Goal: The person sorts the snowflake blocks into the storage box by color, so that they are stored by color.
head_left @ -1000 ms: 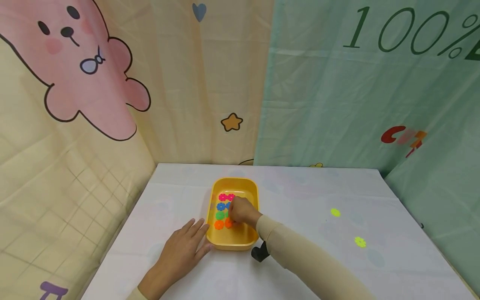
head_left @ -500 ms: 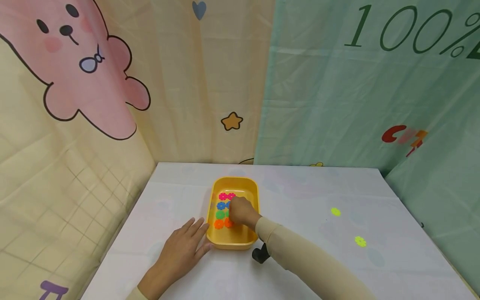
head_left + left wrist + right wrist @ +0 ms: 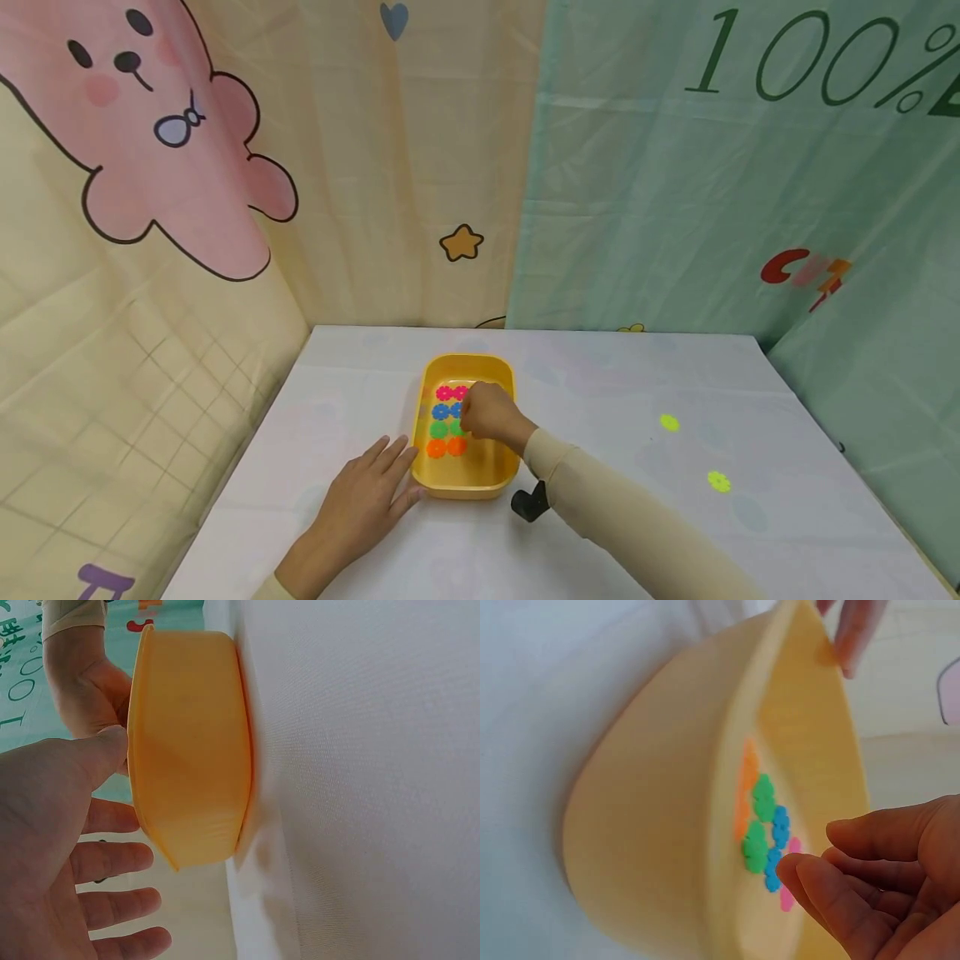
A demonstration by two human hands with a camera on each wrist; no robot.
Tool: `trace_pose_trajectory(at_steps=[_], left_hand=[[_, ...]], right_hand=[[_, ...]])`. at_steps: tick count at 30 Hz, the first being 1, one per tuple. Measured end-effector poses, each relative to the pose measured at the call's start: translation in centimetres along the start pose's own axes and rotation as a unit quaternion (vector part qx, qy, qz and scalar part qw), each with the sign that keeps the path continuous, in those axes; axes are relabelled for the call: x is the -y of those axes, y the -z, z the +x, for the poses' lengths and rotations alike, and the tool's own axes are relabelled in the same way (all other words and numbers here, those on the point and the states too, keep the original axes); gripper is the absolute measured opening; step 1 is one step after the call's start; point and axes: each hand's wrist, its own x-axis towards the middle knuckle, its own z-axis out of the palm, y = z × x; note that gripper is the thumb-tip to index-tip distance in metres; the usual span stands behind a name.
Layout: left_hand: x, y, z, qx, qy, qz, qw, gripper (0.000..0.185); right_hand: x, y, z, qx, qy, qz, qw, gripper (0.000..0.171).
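Eight flower discs (image 3: pixel 447 419) in yellow tray (image 3: pixel 463 488), paired rows. R hand (image 3: pixel 489 412) grip curled, contents unclear. L hand (image 3: pixel 362 507) flat, bracing tray. Risk: knuckles nudging rows askew.

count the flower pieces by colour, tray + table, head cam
Pink: 2, in the yellow tray
Blue: 2, one partly behind the right hand
Green: 2, one partly hidden
Orange: 2
Yellow-green: 2, loose on the table
Total: 10 visible
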Motion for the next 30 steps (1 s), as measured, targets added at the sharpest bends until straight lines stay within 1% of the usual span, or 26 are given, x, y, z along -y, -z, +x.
trace_pose_trajectory(at_steps=[2,6,9,14,17,22,30], left_hand=[[0.0,0.0,0.0,0.002,0.001,0.001,1.0000,0.062],[0.0,0.0,0.0,0.004,0.003,0.006,1.0000,0.062],[0.0,-0.1,0.0,-0.002,0.001,0.005,1.0000,0.062],[0.1,-0.1,-0.1,-0.014,-0.005,0.004,0.9999,0.061],[0.1,-0.1,-0.1,-0.014,-0.003,0.003,0.9999,0.061],[0.0,-0.1,0.0,-0.011,-0.001,0.002,0.9999,0.061],[-0.1,0.1,0.2,-0.004,0.001,-0.001,1.0000,0.062]], right_hand=[[-0.1,0.8,-0.3,-0.001,-0.009,0.033,0.999,0.011],[-0.5,2.5,-1.0,-0.009,-0.017,0.076,0.997,0.009],[-1.2,3.7,-1.6,-0.016,-0.021,0.109,0.994,0.009],[-2.9,5.4,-2.5,-0.030,-0.026,0.163,0.986,0.006],[-3.9,6.3,-3.1,-0.041,-0.034,0.188,0.981,0.010],[-6.0,7.9,-4.1,-0.065,-0.051,0.208,0.975,0.015],[-10.5,9.4,-5.6,-0.088,-0.067,0.226,0.968,0.022]])
